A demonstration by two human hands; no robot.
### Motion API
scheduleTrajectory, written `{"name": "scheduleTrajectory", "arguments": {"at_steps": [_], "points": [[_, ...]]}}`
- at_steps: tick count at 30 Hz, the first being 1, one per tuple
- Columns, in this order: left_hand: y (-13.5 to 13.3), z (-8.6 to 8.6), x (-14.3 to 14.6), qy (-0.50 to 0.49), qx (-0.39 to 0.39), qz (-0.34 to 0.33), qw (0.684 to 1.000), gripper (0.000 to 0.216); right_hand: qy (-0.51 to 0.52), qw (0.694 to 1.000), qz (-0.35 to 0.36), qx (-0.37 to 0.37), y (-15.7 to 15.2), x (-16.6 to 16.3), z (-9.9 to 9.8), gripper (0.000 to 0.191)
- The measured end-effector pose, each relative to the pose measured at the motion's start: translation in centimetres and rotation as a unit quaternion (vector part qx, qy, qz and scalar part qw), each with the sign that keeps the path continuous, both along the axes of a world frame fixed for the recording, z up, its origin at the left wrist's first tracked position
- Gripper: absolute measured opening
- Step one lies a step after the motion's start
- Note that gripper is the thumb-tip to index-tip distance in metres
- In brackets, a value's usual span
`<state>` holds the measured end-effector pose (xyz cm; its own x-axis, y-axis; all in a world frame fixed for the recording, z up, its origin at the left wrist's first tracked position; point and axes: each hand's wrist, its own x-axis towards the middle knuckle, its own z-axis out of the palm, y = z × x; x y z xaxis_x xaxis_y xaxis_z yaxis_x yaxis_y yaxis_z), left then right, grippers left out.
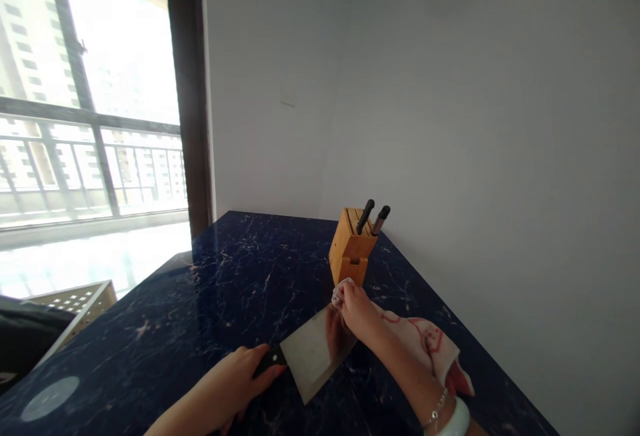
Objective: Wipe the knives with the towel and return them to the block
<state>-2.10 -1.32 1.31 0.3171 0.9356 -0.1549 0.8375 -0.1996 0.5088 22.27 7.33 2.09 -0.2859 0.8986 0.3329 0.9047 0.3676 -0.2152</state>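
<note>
My left hand point(233, 383) is closed around the black handle of a broad steel cleaver point(315, 353), holding its blade above the dark blue marble table point(215, 289). My right hand point(356, 309) is bunched on a white cloth with red print point(427, 346) and presses it against the far end of the blade. The cloth trails back under my right forearm onto the table. A wooden knife block point(351, 247) with two dark-handled knives stands just beyond my right hand.
A white wall runs along the table's right and far sides. A large window with a dark frame point(187, 89) is at the left. A perforated metal box point(75, 303) sits lower left, beside the table edge.
</note>
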Motion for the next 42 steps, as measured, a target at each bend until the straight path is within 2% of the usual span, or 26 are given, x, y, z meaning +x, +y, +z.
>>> {"name": "scheduleTrajectory", "arguments": {"at_steps": [5, 8, 12, 17, 20, 23, 31, 35, 39, 42], "points": [[0.1, -0.1, 0.0, 0.009, 0.013, 0.004, 1.0, 0.042, 0.018, 1.0, 0.0, -0.018, -0.9, -0.5, -0.4, 0.026], [0.0, 0.1, 0.0, 0.001, -0.001, 0.007, 1.0, 0.041, 0.027, 0.999, -0.028, -0.027, -0.3, 0.0, -0.2, 0.025], [-0.1, -0.1, -0.2, -0.012, 0.002, 0.002, 1.0, 0.042, 0.02, 0.999, -0.026, -0.037, -0.6, -0.4, 0.2, 0.029], [0.2, -0.8, -0.2, -0.018, -0.029, 0.006, 0.999, 0.044, 0.029, 0.996, 0.059, -0.058, -4.2, -3.8, 0.6, 0.046], [0.4, -0.8, -0.1, -0.003, -0.013, 0.011, 1.0, 0.045, 0.079, 0.986, 0.133, -0.061, -6.2, -6.1, 0.7, 0.036], [0.3, -0.4, -0.1, -0.002, 0.026, -0.001, 1.0, 0.042, 0.105, 0.979, 0.165, -0.056, -7.4, -7.3, 0.7, 0.026], [-0.5, 0.8, 0.0, 0.022, 0.062, -0.012, 0.998, 0.028, 0.095, 0.978, 0.169, -0.083, -9.3, -5.8, 1.4, 0.028], [-0.5, 0.6, 0.1, 0.023, 0.069, 0.0, 0.997, 0.024, 0.096, 0.984, 0.142, -0.057, -9.4, -6.4, 0.5, 0.032], [-0.3, 0.2, 0.1, 0.005, 0.065, -0.004, 0.998, 0.024, 0.005, 0.99, 0.134, -0.034, -9.4, -7.2, -1.0, 0.05], [-0.2, 0.1, 0.0, 0.019, 0.074, -0.009, 0.997, 0.023, -0.048, 0.992, 0.11, -0.033, -9.6, -7.2, -1.0, 0.041]]}}
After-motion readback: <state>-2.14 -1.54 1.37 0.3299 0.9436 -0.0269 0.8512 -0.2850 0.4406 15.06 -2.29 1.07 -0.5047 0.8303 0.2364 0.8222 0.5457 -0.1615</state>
